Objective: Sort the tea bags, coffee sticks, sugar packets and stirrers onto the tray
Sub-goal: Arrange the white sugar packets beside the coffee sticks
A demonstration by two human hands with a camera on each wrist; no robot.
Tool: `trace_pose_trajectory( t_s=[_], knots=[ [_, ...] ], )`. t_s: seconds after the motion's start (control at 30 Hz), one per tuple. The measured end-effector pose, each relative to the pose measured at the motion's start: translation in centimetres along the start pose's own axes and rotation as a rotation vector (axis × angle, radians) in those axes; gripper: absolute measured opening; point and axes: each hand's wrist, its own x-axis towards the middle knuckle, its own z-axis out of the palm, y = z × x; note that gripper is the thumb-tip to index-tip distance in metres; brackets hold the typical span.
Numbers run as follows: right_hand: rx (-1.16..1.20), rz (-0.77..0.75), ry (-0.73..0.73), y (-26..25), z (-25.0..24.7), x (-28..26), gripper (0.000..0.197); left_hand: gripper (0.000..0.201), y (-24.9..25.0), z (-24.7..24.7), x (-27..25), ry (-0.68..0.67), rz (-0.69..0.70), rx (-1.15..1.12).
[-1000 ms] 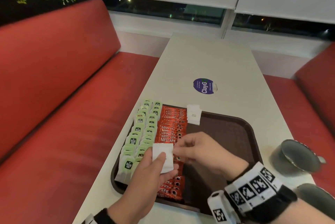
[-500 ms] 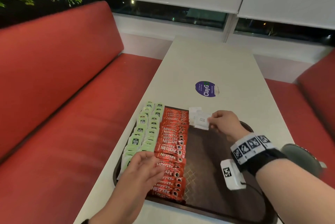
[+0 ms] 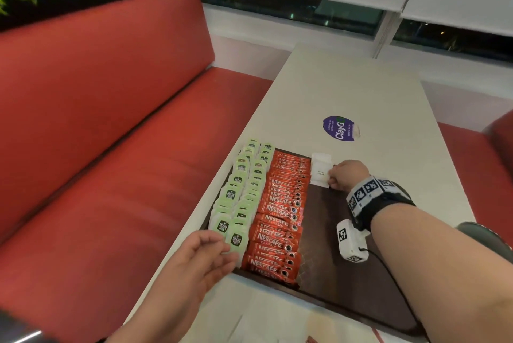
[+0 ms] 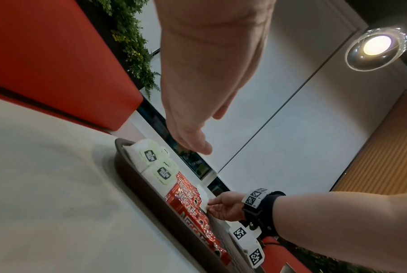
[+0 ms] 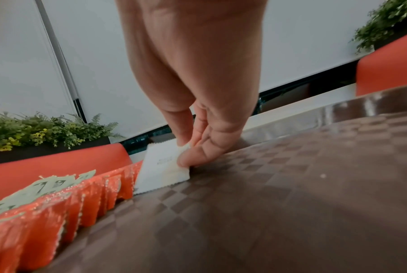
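Note:
A dark brown tray [image 3: 347,281] lies on the white table. Green tea bags [image 3: 244,192] fill two rows along its left side. Red coffee sticks [image 3: 280,212] form a row beside them. My right hand [image 3: 337,176] pinches a white sugar packet [image 3: 319,173] at the tray's far end, its lower edge on the tray floor [image 5: 291,184], leaning against the coffee sticks [image 5: 99,194]. Another white packet [image 3: 319,158] lies just behind it. My left hand [image 3: 205,254] hovers with relaxed fingers over the tray's near left corner, holding nothing.
Red bench seats [image 3: 111,176] flank the table on both sides. A purple round sticker [image 3: 340,128] marks the table beyond the tray. A grey metal cup [image 3: 483,234] shows behind my right forearm. White paper [image 3: 277,320] lies at the table's near edge.
My right hand took the sugar packet from my left hand, carried it to the tray's far end and now lowers it beside the other packet. My left hand drew back toward the near corner.

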Motion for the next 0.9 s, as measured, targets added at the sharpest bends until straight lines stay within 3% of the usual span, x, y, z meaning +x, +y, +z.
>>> trace_pose_trajectory(
  t_s=[0.1, 0.23, 0.43, 0.6, 0.77, 0.9],
  knots=[
    [-0.022, -0.034, 0.025, -0.3, -0.4, -1.7, 0.015, 0.008, 0.3, -0.5, -1.5, -0.054, 0.027, 0.093],
    [0.031, -0.210, 0.096, -0.9, -0.8, -7.5, 0.007, 0.010, 0.3, -2.6, -3.2, -0.060, 0.081, 0.361],
    [-0.167, -0.462, -0.137, 2.0, -0.4, -23.1, 0.002, 0.016, -0.7, -7.1, -5.6, -0.038, 0.163, 0.840],
    [-0.406, -0.461, -0.348, 5.6, 3.2, -30.7, 0.011, 0.012, -1.1, -9.8, -6.3, -0.037, 0.218, 1.210],
    [-0.749, -0.459, -0.343, 6.3, 7.3, -31.5, 0.054, 0.023, -1.4, -9.8, -7.2, -0.112, 0.199, 1.352],
    [-0.999, -0.412, -0.330, 5.3, 9.5, -31.2, 0.060, 0.033, -2.8, -7.6, -8.3, -0.231, 0.197, 1.424]
  ],
)
